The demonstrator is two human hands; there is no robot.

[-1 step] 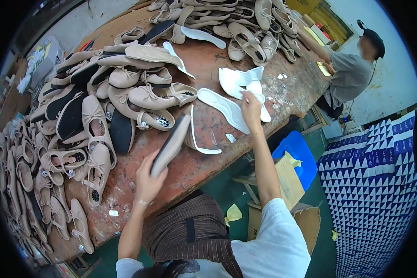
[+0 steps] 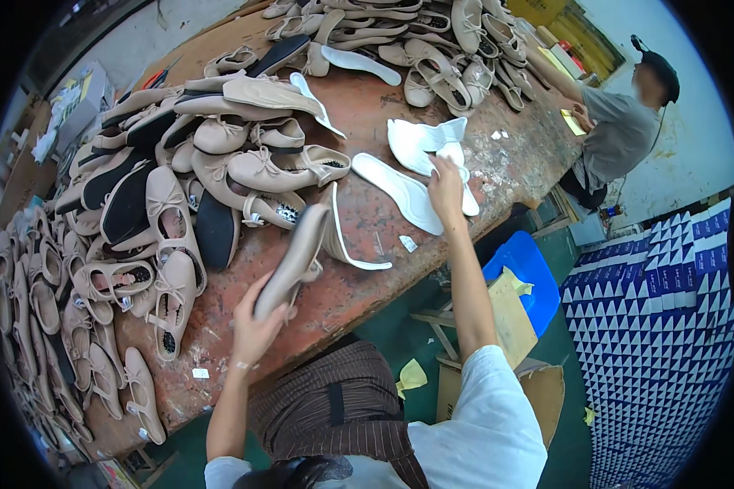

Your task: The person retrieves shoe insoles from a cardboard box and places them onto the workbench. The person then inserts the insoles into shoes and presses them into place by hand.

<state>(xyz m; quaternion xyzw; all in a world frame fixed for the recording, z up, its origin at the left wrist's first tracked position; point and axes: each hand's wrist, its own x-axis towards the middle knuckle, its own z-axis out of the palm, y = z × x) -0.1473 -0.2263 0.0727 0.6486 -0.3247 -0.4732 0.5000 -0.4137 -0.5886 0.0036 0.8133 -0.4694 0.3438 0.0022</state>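
Note:
My left hand (image 2: 254, 328) is wrapped round the heel end of a beige flat shoe (image 2: 292, 254), holding it tilted above the table's front edge. My right hand (image 2: 446, 194) reaches across the table, its fingertips pinched on a white insole (image 2: 467, 191) in a small overlapping group. What the fingertips cover is hidden. Left of that hand lies a separate white insole (image 2: 395, 191), flat on the table. A curved insole with a white edge (image 2: 357, 257) stands on its side just beyond the held shoe.
Many beige shoes (image 2: 171, 204) are heaped over the left of the worn table (image 2: 326, 293), with another pile (image 2: 440, 69) at the back. A person (image 2: 619, 134) works at the far right. A blue bin (image 2: 538, 281) and stacked blue-and-white boxes (image 2: 652, 350) stand right of the table.
The shoe in my left hand has turned, with less of its dark sole showing and more of its side. My right hand has stayed nearly in place at the insoles.

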